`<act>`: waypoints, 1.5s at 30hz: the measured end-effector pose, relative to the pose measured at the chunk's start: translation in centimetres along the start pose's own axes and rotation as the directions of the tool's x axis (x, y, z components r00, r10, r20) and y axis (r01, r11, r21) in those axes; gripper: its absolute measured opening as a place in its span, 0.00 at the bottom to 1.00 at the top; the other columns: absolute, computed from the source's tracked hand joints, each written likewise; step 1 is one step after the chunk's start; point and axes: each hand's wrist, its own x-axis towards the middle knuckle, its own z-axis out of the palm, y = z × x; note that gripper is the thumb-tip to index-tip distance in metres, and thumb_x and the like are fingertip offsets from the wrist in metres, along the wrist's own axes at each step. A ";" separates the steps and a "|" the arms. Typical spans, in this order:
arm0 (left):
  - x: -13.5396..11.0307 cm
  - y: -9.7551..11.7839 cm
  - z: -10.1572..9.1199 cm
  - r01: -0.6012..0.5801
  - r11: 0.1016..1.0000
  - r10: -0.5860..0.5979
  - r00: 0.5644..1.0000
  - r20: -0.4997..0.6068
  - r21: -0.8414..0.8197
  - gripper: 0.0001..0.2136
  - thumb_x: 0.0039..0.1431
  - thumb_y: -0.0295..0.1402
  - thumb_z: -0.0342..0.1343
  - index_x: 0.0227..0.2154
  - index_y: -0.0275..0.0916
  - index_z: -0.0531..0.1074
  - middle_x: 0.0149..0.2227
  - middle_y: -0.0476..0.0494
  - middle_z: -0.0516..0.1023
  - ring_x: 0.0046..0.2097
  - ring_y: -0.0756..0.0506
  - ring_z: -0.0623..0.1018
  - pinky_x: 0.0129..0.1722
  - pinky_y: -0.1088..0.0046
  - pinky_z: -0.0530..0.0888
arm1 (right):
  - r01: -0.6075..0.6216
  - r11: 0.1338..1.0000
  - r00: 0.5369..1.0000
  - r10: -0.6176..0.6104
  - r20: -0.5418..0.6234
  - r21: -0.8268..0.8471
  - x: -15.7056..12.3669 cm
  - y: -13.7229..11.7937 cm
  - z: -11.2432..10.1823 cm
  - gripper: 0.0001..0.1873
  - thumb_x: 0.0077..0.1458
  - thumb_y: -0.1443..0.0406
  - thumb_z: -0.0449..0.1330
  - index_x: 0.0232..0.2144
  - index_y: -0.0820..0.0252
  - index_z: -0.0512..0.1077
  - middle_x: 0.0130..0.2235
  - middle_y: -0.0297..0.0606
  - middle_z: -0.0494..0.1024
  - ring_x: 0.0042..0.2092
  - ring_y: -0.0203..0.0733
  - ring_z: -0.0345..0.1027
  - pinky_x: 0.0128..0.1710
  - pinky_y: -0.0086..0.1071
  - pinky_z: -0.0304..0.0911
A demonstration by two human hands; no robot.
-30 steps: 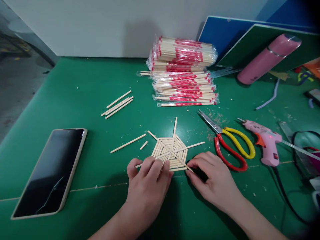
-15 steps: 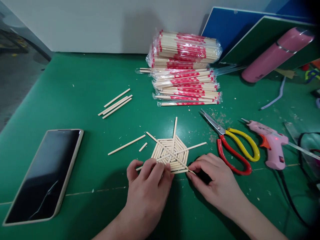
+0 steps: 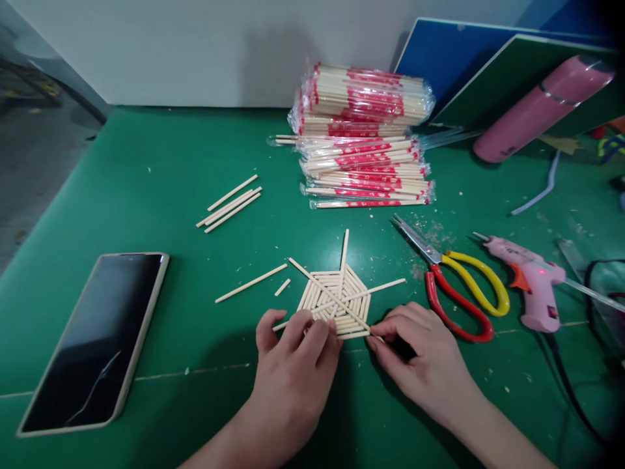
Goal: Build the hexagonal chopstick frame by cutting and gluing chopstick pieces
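A six-sided web of wooden sticks (image 3: 356,303), with longer sticks crossing it as spokes, lies flat on the green table. My left hand (image 3: 297,355) has its fingers curled over the web's lower left edge; the fingertips and the sticks under them are partly hidden. My right hand (image 3: 415,342) pinches the lower right end of a spoke stick (image 3: 305,270) between thumb and forefinger. Left of the web are one loose stick (image 3: 251,283) and a short cut piece (image 3: 282,287). Red-and-yellow-handled scissors (image 3: 439,267) rest to the right.
Several loose sticks (image 3: 233,207) lie farther back. Behind the web are plastic-wrapped chopstick packs (image 3: 366,146). A phone (image 3: 95,345) occupies the left side. A pink glue gun (image 3: 530,280) with a cord stands at the right, and a pink bottle (image 3: 541,111) leans against boards (image 3: 488,71).
The view has shifted slightly, so most things appear a little farther right. Both hands keep nearly the same hold on the web, with only small finger movement.
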 end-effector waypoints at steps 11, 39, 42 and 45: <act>0.1 -0.1 0.2 -0.053 0.999 0.053 0.998 -0.021 -0.003 0.05 0.53 0.27 0.51 0.33 0.38 0.69 0.28 0.50 0.74 0.37 0.46 0.71 0.45 0.59 0.57 | 0.007 1.000 1.000 -0.007 -0.003 -0.003 0.2 0.0 0.0 0.05 0.50 0.65 0.54 0.26 0.58 0.70 0.25 0.35 0.70 0.29 0.38 0.60 0.29 0.32 0.52; 2.0 -0.6 -2.0 -0.129 0.991 0.120 0.974 0.195 0.037 0.09 0.57 0.32 0.45 0.35 0.42 0.71 0.32 0.44 0.71 0.38 0.44 0.67 0.40 0.59 0.58 | 0.011 0.999 0.997 -0.015 -0.081 -0.043 -0.5 -0.8 0.4 0.02 0.47 0.67 0.56 0.24 0.57 0.68 0.22 0.30 0.68 0.28 0.36 0.60 0.28 0.30 0.48; 1.9 -0.5 -2.0 -0.144 0.989 0.133 0.971 0.199 0.042 0.09 0.57 0.31 0.45 0.34 0.41 0.71 0.31 0.44 0.71 0.37 0.45 0.67 0.40 0.59 0.58 | -0.002 0.999 0.997 -0.001 -0.072 -0.038 -0.4 -0.9 0.2 0.02 0.47 0.67 0.57 0.24 0.57 0.68 0.23 0.30 0.68 0.29 0.37 0.59 0.29 0.30 0.48; 1.9 -0.5 -1.9 -0.154 0.988 0.144 0.967 0.209 0.032 0.10 0.57 0.30 0.44 0.34 0.40 0.71 0.31 0.44 0.71 0.37 0.45 0.67 0.40 0.60 0.59 | -0.007 1.000 0.999 0.006 -0.053 -0.030 -0.4 -1.0 0.0 0.02 0.47 0.67 0.57 0.24 0.57 0.68 0.23 0.30 0.68 0.29 0.37 0.60 0.29 0.30 0.49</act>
